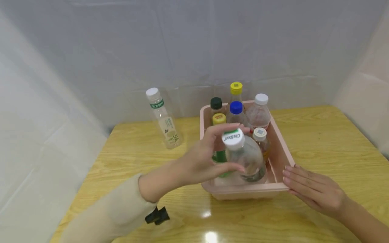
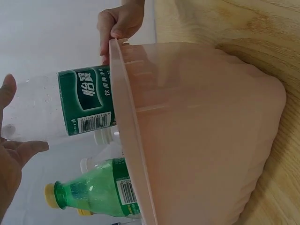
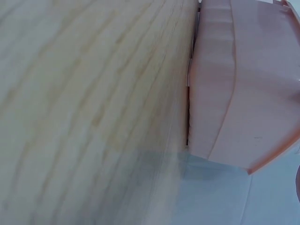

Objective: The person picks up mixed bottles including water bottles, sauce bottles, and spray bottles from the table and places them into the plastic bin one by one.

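Note:
My left hand (image 1: 197, 158) holds a clear plastic bottle (image 1: 247, 158) by its upper part, thumb on one side and fingers on the other. The bottle has a white cap and, in the left wrist view, a green label; its lower end is hidden behind the rim of a pink plastic bin (image 1: 282, 145). My right hand (image 1: 316, 189) grips the bin's near right corner, fingers over the rim and thumb lower down. Inside the bin stand several bottles, among them a green one (image 2: 89, 192) with a yellow cap and one with a blue cap (image 1: 236, 108).
A clear bottle (image 1: 165, 121) with a white cap stands on the wooden table (image 1: 146, 162), left of the bin. White sheeting (image 1: 188, 50) hangs behind the table and at both sides. A small black object (image 1: 157, 216) shows beside the left sleeve.

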A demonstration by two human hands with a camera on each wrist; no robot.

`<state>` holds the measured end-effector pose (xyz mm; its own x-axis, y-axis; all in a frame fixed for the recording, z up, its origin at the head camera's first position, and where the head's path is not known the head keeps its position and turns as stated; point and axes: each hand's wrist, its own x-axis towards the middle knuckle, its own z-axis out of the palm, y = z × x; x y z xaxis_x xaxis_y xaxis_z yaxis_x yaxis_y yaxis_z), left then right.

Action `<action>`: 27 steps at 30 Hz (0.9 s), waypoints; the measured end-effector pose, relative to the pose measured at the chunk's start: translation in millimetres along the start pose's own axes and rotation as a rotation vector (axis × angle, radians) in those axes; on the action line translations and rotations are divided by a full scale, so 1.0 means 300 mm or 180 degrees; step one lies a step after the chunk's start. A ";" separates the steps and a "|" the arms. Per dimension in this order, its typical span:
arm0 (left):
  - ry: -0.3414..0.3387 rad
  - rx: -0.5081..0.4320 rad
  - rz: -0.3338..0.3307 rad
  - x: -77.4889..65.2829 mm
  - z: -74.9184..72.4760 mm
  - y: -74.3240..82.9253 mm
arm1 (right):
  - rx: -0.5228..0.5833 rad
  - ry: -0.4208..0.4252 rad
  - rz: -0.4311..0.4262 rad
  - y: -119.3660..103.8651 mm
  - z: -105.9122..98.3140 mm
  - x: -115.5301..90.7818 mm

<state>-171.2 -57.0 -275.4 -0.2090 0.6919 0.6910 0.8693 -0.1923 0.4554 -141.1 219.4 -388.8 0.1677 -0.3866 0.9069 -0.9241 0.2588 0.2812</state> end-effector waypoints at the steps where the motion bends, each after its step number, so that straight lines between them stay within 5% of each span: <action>1: -0.0032 0.0021 -0.0016 0.001 0.004 -0.004 | -0.0011 -0.0010 0.0002 0.000 0.000 -0.003; 8: -0.0203 0.0201 -0.0079 0.012 0.038 -0.026 | -0.0013 0.0059 0.0008 0.001 0.003 -0.006; 20: -0.0575 0.0655 -0.0921 0.053 0.104 -0.049 | 0.0030 0.0110 0.0059 0.001 -0.002 0.000; 27: -0.0811 0.0591 -0.1066 0.061 0.123 -0.053 | -0.0026 0.0105 0.0108 -0.006 -0.005 -0.013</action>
<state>-172.1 -15.6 -290.8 -0.3956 0.8482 0.3523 0.8429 0.1830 0.5059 -139.7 221.7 -392.5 0.1475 -0.3480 0.9258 -0.9267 0.2785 0.2523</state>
